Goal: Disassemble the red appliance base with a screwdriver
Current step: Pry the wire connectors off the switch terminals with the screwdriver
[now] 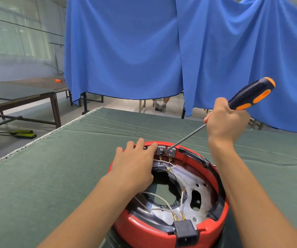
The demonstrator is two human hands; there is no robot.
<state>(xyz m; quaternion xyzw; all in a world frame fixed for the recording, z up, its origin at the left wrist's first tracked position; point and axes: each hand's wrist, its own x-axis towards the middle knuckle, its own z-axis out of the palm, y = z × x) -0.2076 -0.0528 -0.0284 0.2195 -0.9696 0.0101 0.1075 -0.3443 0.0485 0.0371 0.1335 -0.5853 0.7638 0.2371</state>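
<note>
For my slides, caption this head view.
Right hand drives screwdriver into red base; left hand steadies it.

The base [169, 228] runs off the bottom edge; the left hand [135, 167] hides its far-left rim; the screwdriver [215, 120] tip is too small to tell.

Both forearms are bare from the lower frame edge up to the wrists, with no sleeves showing. The left hand [135, 163] and right hand [224, 120] are bare, ungloved, without rings or watch.
</note>
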